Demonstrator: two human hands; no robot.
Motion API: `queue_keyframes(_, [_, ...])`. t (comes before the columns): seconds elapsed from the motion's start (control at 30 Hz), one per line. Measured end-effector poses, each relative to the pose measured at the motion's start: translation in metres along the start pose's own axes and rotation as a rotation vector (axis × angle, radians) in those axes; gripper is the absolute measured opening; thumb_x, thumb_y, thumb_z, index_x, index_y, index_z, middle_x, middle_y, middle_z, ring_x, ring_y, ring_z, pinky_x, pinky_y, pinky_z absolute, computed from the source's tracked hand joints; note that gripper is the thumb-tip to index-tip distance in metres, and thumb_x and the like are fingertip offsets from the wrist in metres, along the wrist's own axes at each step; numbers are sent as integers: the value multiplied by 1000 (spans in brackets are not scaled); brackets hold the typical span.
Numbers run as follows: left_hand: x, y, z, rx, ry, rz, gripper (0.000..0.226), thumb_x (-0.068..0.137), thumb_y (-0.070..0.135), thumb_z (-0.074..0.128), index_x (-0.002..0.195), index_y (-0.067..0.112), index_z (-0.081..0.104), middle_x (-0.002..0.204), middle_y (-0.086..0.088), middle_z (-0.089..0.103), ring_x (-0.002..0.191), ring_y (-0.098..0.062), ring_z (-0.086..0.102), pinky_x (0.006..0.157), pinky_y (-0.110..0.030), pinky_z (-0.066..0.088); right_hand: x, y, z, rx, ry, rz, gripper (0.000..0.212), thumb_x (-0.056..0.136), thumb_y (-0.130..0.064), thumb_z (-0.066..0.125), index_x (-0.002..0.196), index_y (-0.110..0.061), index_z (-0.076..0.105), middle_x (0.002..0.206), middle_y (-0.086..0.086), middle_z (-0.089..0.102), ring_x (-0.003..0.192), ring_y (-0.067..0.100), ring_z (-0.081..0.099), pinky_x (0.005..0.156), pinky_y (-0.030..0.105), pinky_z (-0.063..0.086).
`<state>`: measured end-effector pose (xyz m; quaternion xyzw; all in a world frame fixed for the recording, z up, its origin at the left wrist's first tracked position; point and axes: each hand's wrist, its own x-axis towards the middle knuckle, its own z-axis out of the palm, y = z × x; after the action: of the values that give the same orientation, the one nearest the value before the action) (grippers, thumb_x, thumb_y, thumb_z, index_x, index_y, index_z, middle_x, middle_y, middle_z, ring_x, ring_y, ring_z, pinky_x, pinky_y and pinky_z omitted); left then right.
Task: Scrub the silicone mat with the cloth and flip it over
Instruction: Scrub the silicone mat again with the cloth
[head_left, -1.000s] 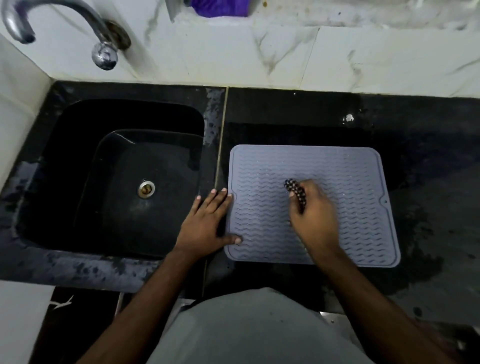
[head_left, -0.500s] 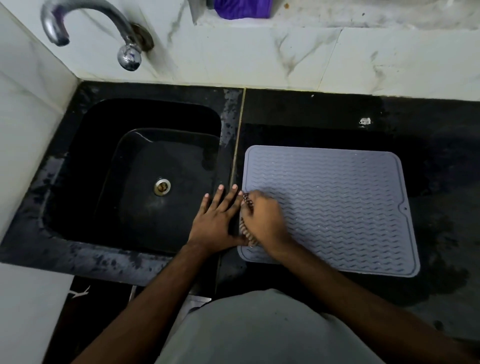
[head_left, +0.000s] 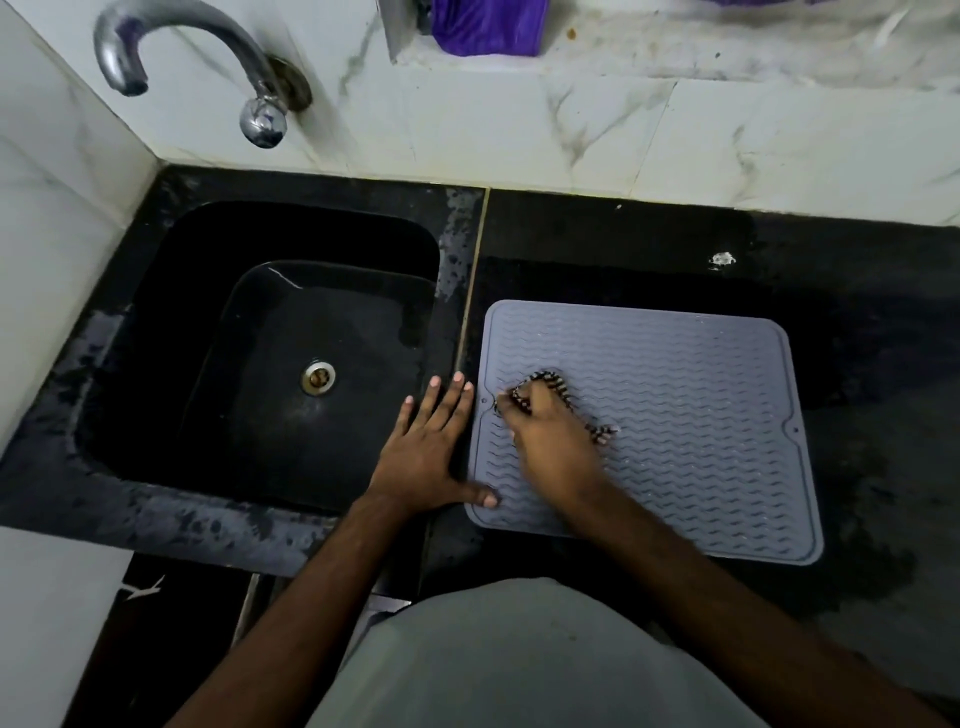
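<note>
Item: grey ribbed rectangular silicone mat (head_left: 675, 431), flat on my black stone bench (head_left: 857, 338), long axis running nine to three.

My right hand (head_left: 550, 441) clutches the dark patterned cloth (head_left: 550, 384) at its nine-o'clock end. My left hand (head_left: 431, 457) lies flat, thumb pinning the seven-o'clock corner. Unscrubbed room lies toward three; the black sink (head_left: 171, 322) borders at nine.

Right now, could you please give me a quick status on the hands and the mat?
Left hand flat, thumb pinning mat edge. Right hand gripping cloth, on mat's left side. Mat not flipped.

mat (head_left: 675, 415) right of sink (head_left: 171, 332)
</note>
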<state>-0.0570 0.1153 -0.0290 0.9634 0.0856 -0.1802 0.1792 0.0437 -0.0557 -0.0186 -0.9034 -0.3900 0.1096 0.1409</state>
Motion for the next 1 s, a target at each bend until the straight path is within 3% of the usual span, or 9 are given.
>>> queue_keyframes(0.13, [5,9,-3,-24,36,50,155,52,90,67,157,20,-23,162,3,-34,147,-20,-38,120,-41,-18,-7,-16,23,-130,44,-62,48,87,-20,63,134,-13,57,124,10,52,106,28,53,89,39,50])
queue_keyframes(0.27, [13,15,-6,-51,-1,200,153,59,71,81,154,19,-26,162,10,-30,151,-17,-28,124,-36,-15,-17,-4,22,67,102,-294,36,84,-36,50,106,-18,72,108,3,63,94,24,56,85,36,48])
queue_keyframes(0.37, [18,6,-6,-129,-64,198,153,58,71,83,159,17,-18,167,6,-18,155,-12,-14,127,-40,-7,-16,7,11,130,39,-403,38,87,-32,48,115,-23,72,111,-4,66,99,19,54,86,32,46])
queue_keyframes(0.5, [16,6,-9,-154,-77,225,153,56,76,81,160,19,-15,169,5,-10,154,-8,-16,125,-34,-10,-3,20,5,84,90,-229,41,87,-10,65,125,-26,67,113,-7,67,97,19,51,81,37,49])
queue_keyframes(0.67, [10,12,-12,-248,44,138,134,69,79,72,163,19,-3,170,3,3,156,-8,-3,128,-43,4,10,16,10,54,88,-190,56,79,-1,68,131,-19,59,122,1,61,104,23,51,86,40,51])
queue_keyframes(0.77, [8,13,-13,-258,40,106,145,63,78,77,161,17,-11,170,3,6,155,-5,7,128,-42,6,22,9,8,169,93,-92,52,86,2,62,133,-19,58,123,1,59,109,23,49,89,41,50])
queue_keyframes(0.83, [8,13,-16,-256,19,102,156,57,76,82,158,18,-23,170,3,6,153,-2,6,128,-38,4,25,7,4,248,81,-77,41,94,-5,57,132,-20,60,120,1,60,109,21,48,91,39,47])
queue_keyframes(1.0, [9,7,-23,-181,-72,127,171,46,59,94,153,21,-34,169,-3,15,148,0,5,124,-29,-2,-1,15,6,287,-78,-400,31,94,-17,62,125,-19,67,121,-2,60,110,18,50,93,29,43])
